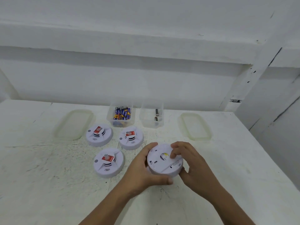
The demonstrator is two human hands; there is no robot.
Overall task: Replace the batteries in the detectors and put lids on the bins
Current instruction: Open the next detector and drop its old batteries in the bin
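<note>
A round white detector (164, 161) is held back side up just above the table. My left hand (144, 169) grips its left rim with the thumb under its front edge. My right hand (193, 163) holds its right side while fingertips touch the opening at its centre. Three more detectors lie face up with red stickers: one at the back left (99, 134), one at the back middle (131, 137), one in front (109, 162). A clear bin (121, 116) holds several batteries. A second clear bin (152, 117) holds two black batteries.
Two translucent lids lie flat on the white table (48, 176), one (73, 125) left of the bins and one (195, 126) right of them. A white wall and a shelf ledge rise behind the bins. The table's right edge runs diagonally at the far right.
</note>
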